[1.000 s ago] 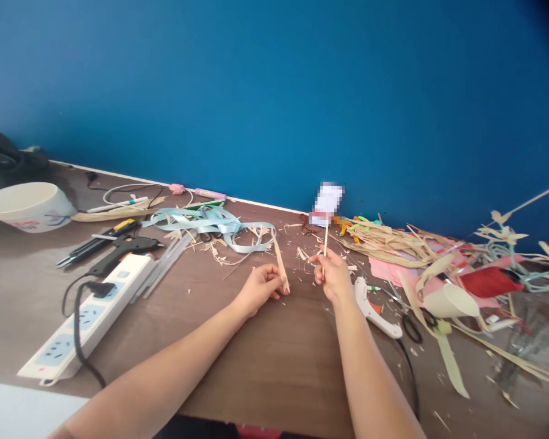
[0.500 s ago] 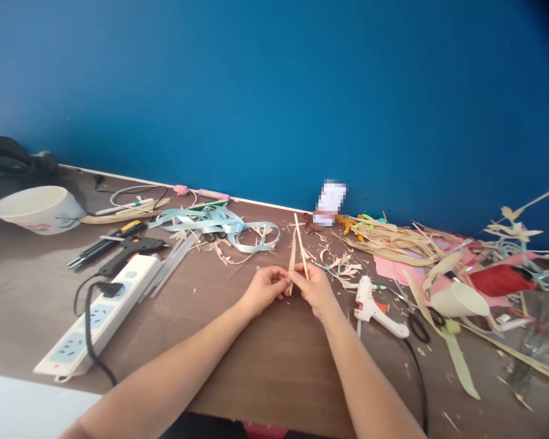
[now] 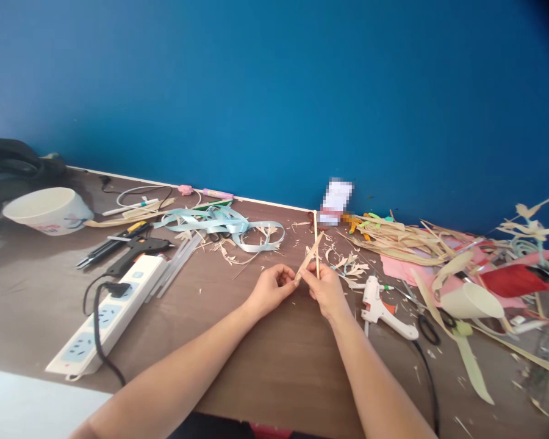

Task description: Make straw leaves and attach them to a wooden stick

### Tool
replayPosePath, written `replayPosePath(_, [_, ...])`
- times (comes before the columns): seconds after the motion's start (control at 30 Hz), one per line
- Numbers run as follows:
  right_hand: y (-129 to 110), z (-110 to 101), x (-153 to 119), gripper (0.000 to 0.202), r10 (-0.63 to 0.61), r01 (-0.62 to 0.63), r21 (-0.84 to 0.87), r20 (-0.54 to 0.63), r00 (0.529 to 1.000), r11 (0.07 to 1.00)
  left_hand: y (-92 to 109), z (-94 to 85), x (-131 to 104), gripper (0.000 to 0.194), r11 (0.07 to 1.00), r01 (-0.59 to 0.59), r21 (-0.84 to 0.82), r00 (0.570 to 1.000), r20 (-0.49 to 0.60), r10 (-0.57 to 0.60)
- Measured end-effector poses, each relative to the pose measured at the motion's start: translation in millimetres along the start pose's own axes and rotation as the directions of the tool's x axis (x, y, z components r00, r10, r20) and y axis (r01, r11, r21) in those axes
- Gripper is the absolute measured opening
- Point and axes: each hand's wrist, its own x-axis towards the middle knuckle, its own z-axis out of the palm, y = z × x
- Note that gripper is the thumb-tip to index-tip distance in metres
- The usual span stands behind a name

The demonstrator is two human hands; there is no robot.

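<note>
My right hand (image 3: 326, 291) is closed on a thin pale stick (image 3: 316, 238) that points up and away. A dried husk strip (image 3: 310, 255) slants across the stick's near side, its lower end pinched between my right thumb and finger. Thumb and fingertips of my left hand (image 3: 272, 289) close on the same lower end of the strip. The two hands almost touch there, and the fingertips partly hide that end.
To the right lie a white glue gun (image 3: 384, 312), black-handled scissors (image 3: 427, 329) and a husk pile (image 3: 393, 242). Light blue ribbon (image 3: 256, 247) is behind my hands. A power strip (image 3: 114, 317), black glue gun (image 3: 135, 253) and white bowl (image 3: 50, 210) stand left.
The husk strip has tilted to the right and now leans across the stick. The stick stands more upright. The view has shifted slightly left.
</note>
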Motion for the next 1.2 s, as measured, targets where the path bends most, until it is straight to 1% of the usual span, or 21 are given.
replayPosePath(0.1, [-0.3,1.4,-0.6,0.023,-0.006,0.006,0.003,-0.003,1.000,1.000,0.9,1.2,-0.8,0.018,0.999,-0.034,0.025,0.999,-0.019,0.035])
replayPosePath(0.2, [-0.6,2.1,-1.8,0.022,-0.017,0.017,-0.008,-0.007,1.000,1.000,-0.5,1.6,-1.0,0.019,0.999,-0.033,0.034,0.999,-0.020,0.034])
replayPosePath(0.3, [-1.0,2.2,-3.1,0.018,-0.051,0.051,-0.062,-0.006,0.999,0.997,-3.2,1.4,-0.8,0.022,0.998,-0.034,0.043,0.999,-0.037,0.036])
replayPosePath(0.4, [-1.9,2.6,-4.3,0.013,-0.109,0.109,-0.135,0.003,0.994,0.985,-4.1,1.4,-0.3,0.020,0.999,-0.035,0.025,0.997,-0.067,0.036])
replayPosePath(0.53, [-4.4,4.4,-6.1,0.010,-0.162,0.163,-0.192,0.018,0.987,0.968,-1.6,2.1,-0.2,0.020,0.999,-0.009,-0.031,0.998,-0.059,0.007])
replayPosePath(0.67, [-7.6,5.8,-8.1,0.011,-0.165,0.167,-0.224,0.027,0.986,0.960,1.1,2.2,-0.8,0.021,0.997,0.023,-0.071,0.999,-0.046,-0.026])
replayPosePath(0.83, [-8.8,6.2,-8.9,0.012,-0.177,0.178,-0.251,0.027,0.984,0.951,3.1,2.0,-1.4,0.022,0.996,0.062,-0.068,0.997,-0.040,-0.065])
replayPosePath(0.93, [-7.5,5.8,-8.6,0.015,-0.195,0.193,-0.259,0.018,0.981,0.947,3.4,1.5,-1.4,0.022,0.998,0.047,-0.049,0.996,-0.071,-0.050])
replayPosePath(1.1, [-4.8,5.5,-7.5,0.016,-0.195,0.191,-0.275,0.015,0.981,0.942,3.2,0.6,-1.2,0.020,1.000,-0.009,0.015,0.994,-0.110,0.010])
replayPosePath(1.2, [-3.2,5.6,-6.9,0.013,-0.185,0.185,-0.251,0.025,0.982,0.950,3.7,0.9,-1.3,0.019,1.000,-0.013,0.001,0.996,-0.090,0.013])
